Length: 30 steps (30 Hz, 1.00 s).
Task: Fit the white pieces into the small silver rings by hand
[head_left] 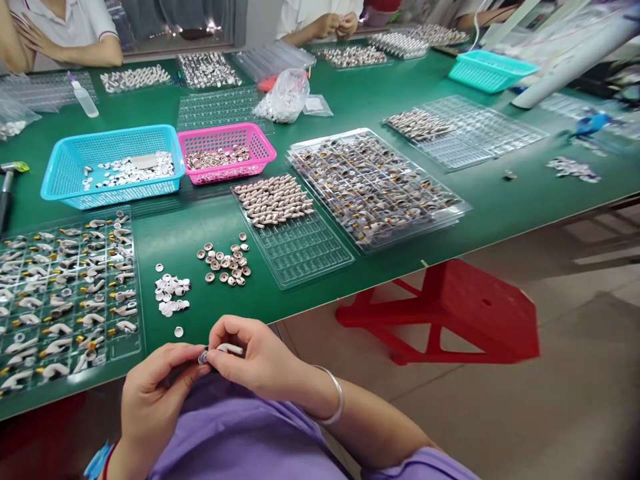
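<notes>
Close to my body at the table's front edge, my left hand (157,383) pinches a small round part (203,357) between thumb and fingertips. My right hand (267,363) is closed on a white curved-stem piece that looks like an earbud shell (231,349), its stem poking out past the fingers. The two parts meet at my fingertips; whether they are joined is hidden. Just beyond lie loose white discs (173,287) and a cluster of brownish round caps (227,260). On the left, a clear tray (135,333) holds rows of white-stemmed pieces with yellow bits.
Behind the caps stand a blue basket (65,193) and a pink basket (265,153). A half-filled tray (310,247) and stacked full trays (380,190) lie to the right. A red stool (480,313) stands beside the table. Co-workers sit across.
</notes>
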Motion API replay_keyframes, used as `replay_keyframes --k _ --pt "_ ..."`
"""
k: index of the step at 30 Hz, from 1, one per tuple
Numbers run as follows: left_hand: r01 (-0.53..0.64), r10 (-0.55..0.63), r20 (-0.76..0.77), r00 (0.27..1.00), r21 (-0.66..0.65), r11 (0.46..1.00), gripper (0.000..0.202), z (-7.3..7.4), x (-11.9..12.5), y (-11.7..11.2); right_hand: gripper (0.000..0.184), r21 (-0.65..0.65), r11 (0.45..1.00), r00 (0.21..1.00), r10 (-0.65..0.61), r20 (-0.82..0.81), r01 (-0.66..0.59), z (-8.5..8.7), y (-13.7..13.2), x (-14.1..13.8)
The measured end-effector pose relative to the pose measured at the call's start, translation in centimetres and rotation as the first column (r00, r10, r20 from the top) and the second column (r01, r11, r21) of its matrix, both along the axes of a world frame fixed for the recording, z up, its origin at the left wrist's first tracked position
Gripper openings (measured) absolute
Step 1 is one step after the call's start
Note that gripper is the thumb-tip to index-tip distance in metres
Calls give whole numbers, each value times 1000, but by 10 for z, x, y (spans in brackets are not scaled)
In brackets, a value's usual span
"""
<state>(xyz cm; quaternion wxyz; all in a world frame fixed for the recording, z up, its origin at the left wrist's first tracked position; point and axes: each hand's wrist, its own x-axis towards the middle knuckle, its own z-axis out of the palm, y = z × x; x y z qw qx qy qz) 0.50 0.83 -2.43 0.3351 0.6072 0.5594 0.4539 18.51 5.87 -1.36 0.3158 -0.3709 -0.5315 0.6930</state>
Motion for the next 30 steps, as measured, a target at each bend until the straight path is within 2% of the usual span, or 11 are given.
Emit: replay_keyframes --k 9,12,16,22,26,30 --pt "47 -45 -43 998 67 997 15 2 1 1 12 -28 999 1000 16 12 -15 -2 -1 -1" --pt "14 -10 -50 999 74 997 18 -2 0 -4 11 -13 1000 1000 12 24 -12 -2 -1 -1" --pt "-16 18 -21 1000 82 997 35 -6 0 -11 12 -5 1000 999 0 41 0 -2 -3 -1" --pt "-65 58 46 997 157 986 40 -4 6 -18 15 -20 1000 998 7 -55 -9 -2 -7 -2" --pt "-121 106 124 987 115 986 38 -2 10 -22 15 -56 998 992 16 -124 -23 -3 -12 -3" --pt "-137 129 172 977 34 990 35 2 14 -24 15 -27 999 990 29 -141 -33 -7 -16 -3"
